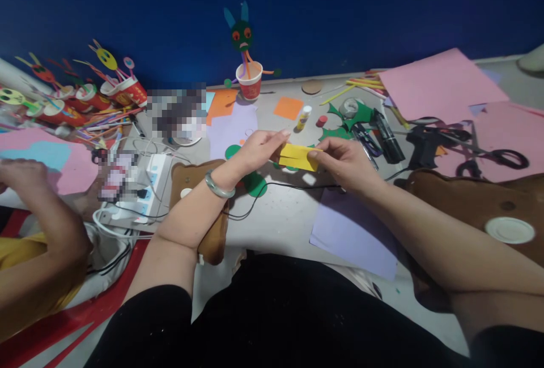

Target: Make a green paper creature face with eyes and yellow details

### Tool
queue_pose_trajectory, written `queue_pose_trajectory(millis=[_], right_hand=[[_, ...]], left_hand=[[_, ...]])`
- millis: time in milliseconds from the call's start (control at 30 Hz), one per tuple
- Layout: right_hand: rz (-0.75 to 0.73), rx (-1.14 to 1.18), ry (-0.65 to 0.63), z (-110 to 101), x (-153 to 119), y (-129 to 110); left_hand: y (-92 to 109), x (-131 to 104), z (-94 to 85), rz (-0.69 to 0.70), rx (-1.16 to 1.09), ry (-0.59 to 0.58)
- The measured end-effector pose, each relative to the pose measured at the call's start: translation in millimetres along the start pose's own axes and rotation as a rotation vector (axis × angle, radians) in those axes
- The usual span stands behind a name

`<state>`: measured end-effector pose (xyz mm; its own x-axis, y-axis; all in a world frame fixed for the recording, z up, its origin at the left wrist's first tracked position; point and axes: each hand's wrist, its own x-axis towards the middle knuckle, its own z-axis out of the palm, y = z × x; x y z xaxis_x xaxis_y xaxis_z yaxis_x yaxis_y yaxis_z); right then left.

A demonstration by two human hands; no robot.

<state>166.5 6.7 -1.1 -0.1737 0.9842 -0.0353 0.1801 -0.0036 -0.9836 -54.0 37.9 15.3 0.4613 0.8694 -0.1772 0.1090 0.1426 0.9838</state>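
Observation:
Between my two hands is a small yellow paper (298,157) with a slit or fold line across its left part. My left hand (266,152), a bangle on its wrist, pinches the paper's left end. The right end is held between thumb and fingers of my right hand (340,158). Just beyond the paper a glue stick (303,119) stands upright, with a red cap (322,122) beside it. Green round paper pieces (256,185) lie under and near my left wrist.
A paper cup with a green figure (249,80) stands at the back. Scissors (505,158), a black glue gun (420,144) and pink paper (442,88) lie right. Left are a power strip (153,184), cables and another person's arm (55,215). A black cable crosses below my hands.

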Motion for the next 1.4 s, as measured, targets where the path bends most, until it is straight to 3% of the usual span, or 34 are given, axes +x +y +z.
queue_pose_trajectory(millis=[500,700,867,1033,1267,1400], right_hand=[[0.006,-0.012,-0.072,2.0,-0.2,3.5],[0.02,-0.033,-0.109,1.5,0.3,2.0],[0.018,-0.022,-0.079,4.8,-0.5,-2.8],[-0.044,0.03,0.042,11.1,-0.7,-4.1],[-0.064,0.008,-0.064,23.4,-7.0,-10.2],[-0.043,-0.125,-0.168,13.8,-12.0,-16.4]], left_hand=[[4.0,-4.1,-0.8,0.042,0.122,0.007],[-4.0,-0.6,-0.8,0.065,0.171,0.071],[-5.8,2.2,4.9,0.081,-0.058,0.165],[-10.8,0.9,12.9,0.063,-0.243,0.061],[-11.8,2.3,15.2,0.028,-0.245,0.133],[-2.5,2.8,12.9,0.025,-0.323,0.163]])
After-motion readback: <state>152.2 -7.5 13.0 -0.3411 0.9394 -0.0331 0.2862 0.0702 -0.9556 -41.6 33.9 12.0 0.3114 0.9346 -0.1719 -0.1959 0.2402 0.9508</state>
